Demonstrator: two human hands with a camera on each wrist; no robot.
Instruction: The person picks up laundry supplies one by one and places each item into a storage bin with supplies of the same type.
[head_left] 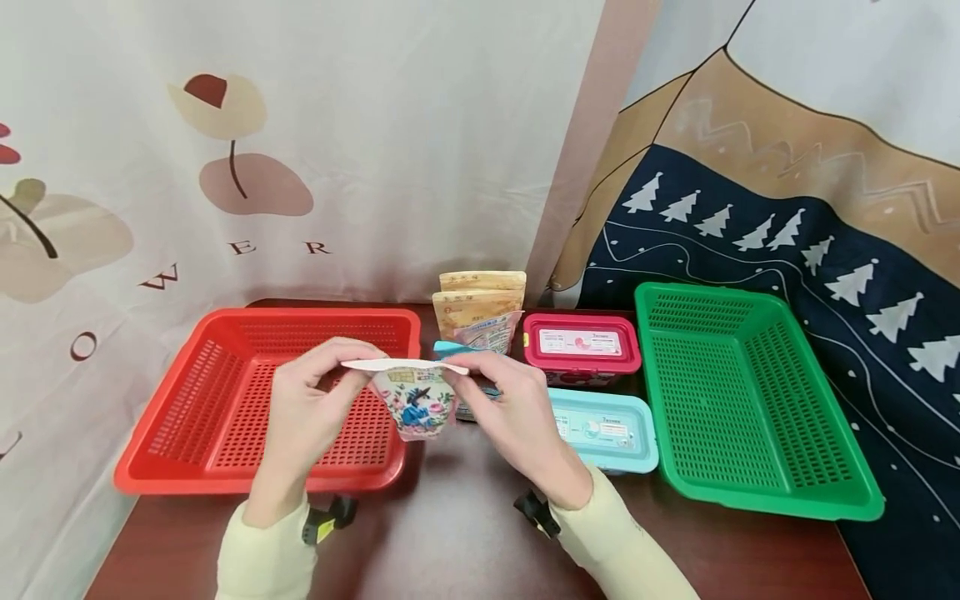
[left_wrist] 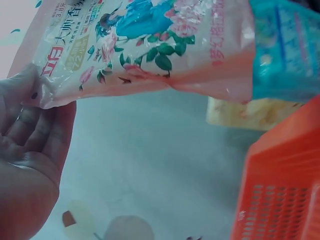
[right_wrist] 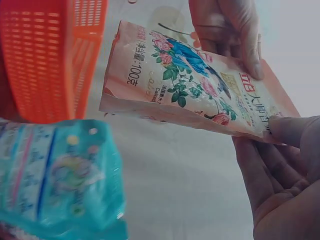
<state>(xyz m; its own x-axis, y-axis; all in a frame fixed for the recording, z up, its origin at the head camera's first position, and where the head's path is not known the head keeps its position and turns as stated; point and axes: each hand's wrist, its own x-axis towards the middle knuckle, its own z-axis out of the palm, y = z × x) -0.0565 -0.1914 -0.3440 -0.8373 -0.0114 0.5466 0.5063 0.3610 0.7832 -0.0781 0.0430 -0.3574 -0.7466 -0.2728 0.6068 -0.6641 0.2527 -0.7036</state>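
A pink floral laundry detergent packet (head_left: 416,408) hangs upright between both hands over the front of the table, its top edge towards the head camera. My left hand (head_left: 307,412) pinches one top corner between thumb and fingers. The opposite top corner is pinched by my right hand (head_left: 521,412). In the right wrist view, the packet (right_wrist: 185,80) shows roses, a blue figure and a 100-gram marking. Both its top corners look flat and sealed there. Just behind the right hand is a teal bag (head_left: 450,348), mostly hidden in the head view.
A red basket (head_left: 262,485) stands at the left, a green basket (head_left: 765,498) at the right. Between them are upright tan pouches (head_left: 476,310), a clear-looking packet (head_left: 492,335), a dark pink lidded box (head_left: 581,342) and a light blue box (head_left: 637,433). Printed curtain (head_left: 420,150) hangs behind.
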